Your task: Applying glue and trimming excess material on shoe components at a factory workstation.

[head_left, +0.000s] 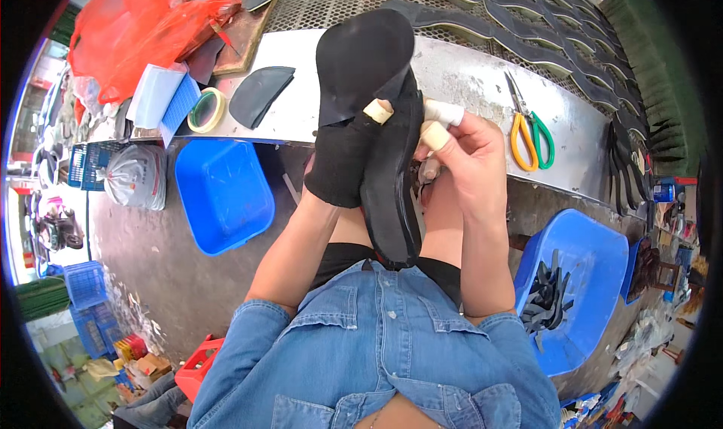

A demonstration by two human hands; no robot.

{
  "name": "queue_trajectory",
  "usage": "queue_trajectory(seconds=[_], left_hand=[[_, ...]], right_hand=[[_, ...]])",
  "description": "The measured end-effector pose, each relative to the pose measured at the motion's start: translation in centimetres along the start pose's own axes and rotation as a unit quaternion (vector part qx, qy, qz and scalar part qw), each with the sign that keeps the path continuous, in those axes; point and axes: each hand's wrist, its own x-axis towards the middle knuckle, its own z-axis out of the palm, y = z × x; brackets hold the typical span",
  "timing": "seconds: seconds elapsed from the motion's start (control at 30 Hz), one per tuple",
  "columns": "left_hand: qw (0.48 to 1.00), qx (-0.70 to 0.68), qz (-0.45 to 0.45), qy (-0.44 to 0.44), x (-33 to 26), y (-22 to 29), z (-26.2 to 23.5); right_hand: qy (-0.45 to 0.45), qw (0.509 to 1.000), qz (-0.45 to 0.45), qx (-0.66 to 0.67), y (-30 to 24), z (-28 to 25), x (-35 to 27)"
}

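My left hand (pixel 339 162), in a black glove with pale tape on the bare thumb, is closed around two long black pieces. One is a flat, matte, rounded insole-like piece (pixel 365 60) over the table's edge. The other is a thick, glossier shoe sole (pixel 388 196), whose lower end reaches down to my lap. My right hand (pixel 467 154) has tape on its thumb and forefinger; its fingers are curled in at the sole's right edge. Whether anything small lies between those fingertips is hidden. Scissors (pixel 529 132) with one yellow and one green handle lie to the right.
On the metal table (pixel 294 49) are dark cut pieces (pixel 260 96), a tape roll (pixel 205 111) and a red plastic bag (pixel 139 30). Rows of black soles (pixel 520 34) lie on mesh behind. Below stand a blue basin (pixel 224 196) and another blue basin (pixel 595 278) with black strips.
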Motion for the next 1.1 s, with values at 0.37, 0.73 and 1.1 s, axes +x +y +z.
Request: queue_trajectory(seconds=[0.37, 0.73, 1.1], left_hand=[[1.000, -0.023, -0.016, 0.008, 0.1, 0.0, 0.1], [0.998, -0.042, -0.016, 0.050, 0.7, -0.8, -1.1], [0.997, -0.010, 0.018, 0.072, 0.6, -0.8, -1.4]], right_hand=[[0.049, 0.993, -0.022, -0.108, -1.3, 1.7, -0.6], [0.021, 0.995, -0.020, -0.093, 0.4, 3.0, -1.6], [-0.042, 0.993, 0.104, -0.045, -0.9, 2.5, -1.4]])
